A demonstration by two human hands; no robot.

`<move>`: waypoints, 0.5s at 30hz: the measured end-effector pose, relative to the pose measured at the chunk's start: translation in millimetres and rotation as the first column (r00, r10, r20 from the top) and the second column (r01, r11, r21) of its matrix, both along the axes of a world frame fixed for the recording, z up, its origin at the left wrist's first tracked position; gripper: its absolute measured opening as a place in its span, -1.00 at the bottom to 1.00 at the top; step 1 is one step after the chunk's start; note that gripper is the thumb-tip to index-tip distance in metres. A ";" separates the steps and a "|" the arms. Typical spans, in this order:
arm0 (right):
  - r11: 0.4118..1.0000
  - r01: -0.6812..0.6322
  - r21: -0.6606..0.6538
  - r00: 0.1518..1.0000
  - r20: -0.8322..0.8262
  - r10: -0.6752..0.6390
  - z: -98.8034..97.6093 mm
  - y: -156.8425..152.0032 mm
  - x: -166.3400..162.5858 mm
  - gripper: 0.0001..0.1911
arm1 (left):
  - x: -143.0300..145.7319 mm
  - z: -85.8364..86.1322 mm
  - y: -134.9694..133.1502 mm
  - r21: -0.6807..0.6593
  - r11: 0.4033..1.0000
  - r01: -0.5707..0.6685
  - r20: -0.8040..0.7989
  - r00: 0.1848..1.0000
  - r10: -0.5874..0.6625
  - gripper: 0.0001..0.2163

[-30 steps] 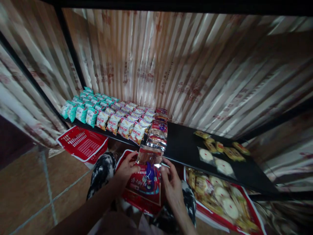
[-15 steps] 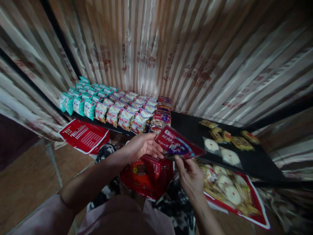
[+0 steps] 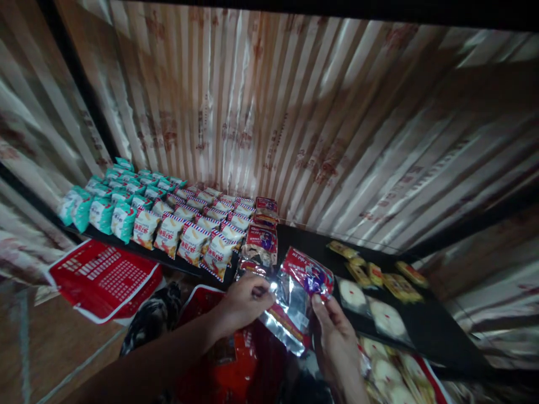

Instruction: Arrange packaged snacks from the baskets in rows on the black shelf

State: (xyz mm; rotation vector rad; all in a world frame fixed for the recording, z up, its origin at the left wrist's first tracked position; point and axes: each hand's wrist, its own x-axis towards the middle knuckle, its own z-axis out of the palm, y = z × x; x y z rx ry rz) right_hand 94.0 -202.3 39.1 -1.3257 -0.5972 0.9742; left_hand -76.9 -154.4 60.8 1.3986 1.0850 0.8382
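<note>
Both my hands hold a red and silver snack packet (image 3: 297,292) just above the front edge of a black shelf (image 3: 315,247). My left hand (image 3: 244,300) pinches its left side. My right hand (image 3: 334,331) grips its lower right edge with thumb and fingers closed. A column of the same red packets (image 3: 261,238) lies on the shelf right behind it. Under my hands sits a red basket (image 3: 229,359) on my lap, partly hidden by my arms.
Rows of white-and-red chip bags (image 3: 189,227) and teal bags (image 3: 101,205) fill the shelf's left part. Yellow packets and round white cakes (image 3: 370,280) lie on its right. Another red basket (image 3: 101,278) lies on the tiled floor at left. A striped curtain (image 3: 273,112) backs the shelf.
The packet went from my lap up toward the shelf and now sits lower, close behind the red column, its silver side showing. The view shifted left and down.
</note>
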 end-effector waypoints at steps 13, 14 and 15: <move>0.981 -0.168 0.102 0.986 0.029 0.165 17.8 179.8 19.0 -0.61 | 50.1 10.6 78.7 -0.311 0.931 -0.191 0.326 0.899 0.294 -0.66; 0.979 -0.172 0.108 0.985 0.047 0.168 16.2 193.5 19.3 -0.61 | 52.3 7.4 88.4 -0.307 0.925 -0.222 0.317 0.893 0.319 -0.69; 0.979 -0.168 0.118 0.985 0.069 0.161 13.9 205.9 19.7 -0.60 | 54.2 3.8 98.0 -0.303 0.919 -0.254 0.310 0.885 0.347 -0.69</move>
